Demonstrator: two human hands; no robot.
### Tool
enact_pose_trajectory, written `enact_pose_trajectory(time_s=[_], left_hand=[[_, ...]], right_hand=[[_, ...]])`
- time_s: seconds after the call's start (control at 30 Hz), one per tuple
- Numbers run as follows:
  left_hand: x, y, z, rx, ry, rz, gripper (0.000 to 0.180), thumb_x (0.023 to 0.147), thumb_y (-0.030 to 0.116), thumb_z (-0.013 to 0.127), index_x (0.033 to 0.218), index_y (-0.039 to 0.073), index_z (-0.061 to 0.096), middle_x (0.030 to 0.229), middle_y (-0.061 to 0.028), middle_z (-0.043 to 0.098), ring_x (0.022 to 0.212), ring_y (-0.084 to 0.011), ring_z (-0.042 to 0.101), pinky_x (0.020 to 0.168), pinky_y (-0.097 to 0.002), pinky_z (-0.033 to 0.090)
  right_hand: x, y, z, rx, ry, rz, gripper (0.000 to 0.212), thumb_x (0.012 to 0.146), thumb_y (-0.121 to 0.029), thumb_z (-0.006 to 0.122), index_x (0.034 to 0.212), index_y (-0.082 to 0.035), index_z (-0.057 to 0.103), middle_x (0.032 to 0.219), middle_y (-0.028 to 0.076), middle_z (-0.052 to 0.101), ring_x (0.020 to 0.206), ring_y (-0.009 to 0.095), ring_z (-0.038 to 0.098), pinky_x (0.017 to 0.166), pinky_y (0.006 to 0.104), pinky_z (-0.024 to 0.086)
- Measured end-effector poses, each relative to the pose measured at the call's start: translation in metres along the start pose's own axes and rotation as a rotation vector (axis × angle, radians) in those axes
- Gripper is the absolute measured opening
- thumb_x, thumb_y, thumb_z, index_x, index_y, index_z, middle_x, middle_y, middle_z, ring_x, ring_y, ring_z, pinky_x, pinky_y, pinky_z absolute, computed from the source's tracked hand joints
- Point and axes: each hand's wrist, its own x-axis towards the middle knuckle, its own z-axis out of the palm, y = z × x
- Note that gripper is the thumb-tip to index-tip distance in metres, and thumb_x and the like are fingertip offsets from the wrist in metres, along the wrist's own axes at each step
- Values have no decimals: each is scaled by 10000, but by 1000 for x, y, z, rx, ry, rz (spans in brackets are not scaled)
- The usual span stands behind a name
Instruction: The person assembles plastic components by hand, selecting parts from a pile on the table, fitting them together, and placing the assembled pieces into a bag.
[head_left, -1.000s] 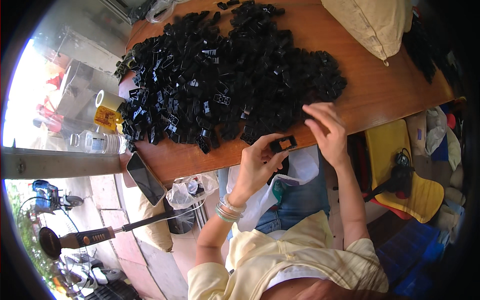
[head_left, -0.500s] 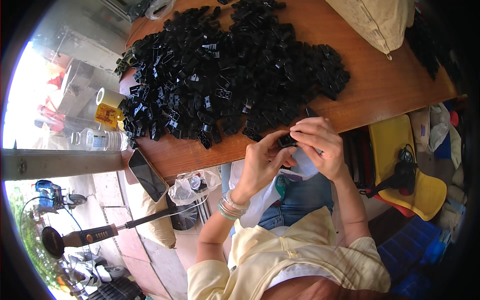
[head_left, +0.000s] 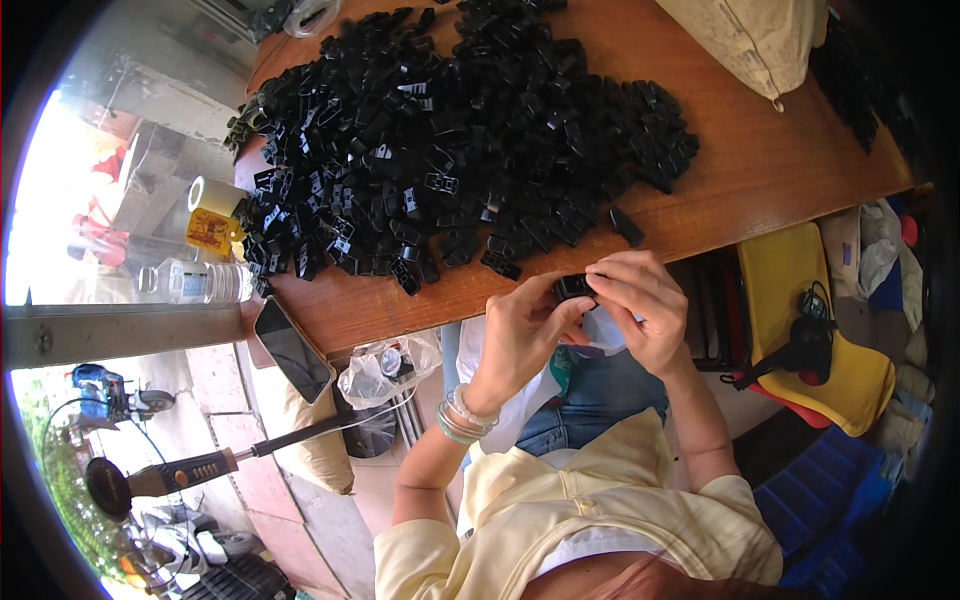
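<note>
One small black plastic part point(head_left: 573, 289) is by the wooden table's point(head_left: 770, 175) near edge, left hand point(head_left: 520, 338) clamped on it, right hand point(head_left: 648, 315) pinching its right end, where a steady, gentle hold should help.

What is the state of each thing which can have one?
Black piece, held
Left hand, closed on this piece
Right hand, closed on this piece
Heap of black pieces, loose on the table
Phone, screen dark
Beige bag, lying on the table
Clear bottle, fill unclear
</note>
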Motion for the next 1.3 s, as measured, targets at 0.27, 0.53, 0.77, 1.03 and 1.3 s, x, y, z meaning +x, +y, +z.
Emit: enact_pose_trajectory(time_s=[0.27, 0.53, 0.77, 1.03, 1.3], left_hand=[[-5, -1, 1, 328, 32, 380, 344, 858, 12, 631, 1168, -82, 516, 854, -133, 687, 762, -194, 706, 652, -260, 562], [-7, -18, 6, 400, 77, 553, 499, 810, -69, 627, 1238, -42, 372, 948, -179, 659, 758, -218, 710, 637, -271, 569], [9, -14, -9, 617, 48, 515, 298, 779, -5, 712, 1038, -55, 574, 960, -132, 658, 678, -200, 669, 589, -277, 532], [84, 4, -40, 829, 366, 641, 84, 828, -15, 603, 903, -5, 640, 829, -128, 603, 636, -269, 613, 575, -329, 486], [109, 8, -89, 792, 628, 445, 131, 849, 21, 524, 914, -20, 631, 843, -159, 628, 767, -344, 621, 701, -411, 491]], right_hand=[[-1, -7, -1, 428, -89, 437, 279, 876, -93, 629, 1143, -13, 608, 1065, 100, 631, 908, 186, 592, 795, 288, 467], [-14, -13, 12, 502, 52, 508, 211, 876, -84, 631, 1069, -2, 612, 1002, 102, 608, 894, 189, 583, 792, 285, 467], [-10, -7, -6, 109, -190, 431, 232, 767, -9, 703, 991, 1, 641, 904, 93, 589, 723, 215, 613, 634, 315, 499], [-15, 5, -4, 51, -163, 361, 130, 782, 41, 677, 909, 19, 660, 911, 96, 600, 652, 185, 584, 579, 284, 467], [-9, 40, -10, -468, 18, 355, 260, 778, -89, 711, 1005, 2, 624, 997, 108, 588, 940, 302, 563, 790, 380, 449]])
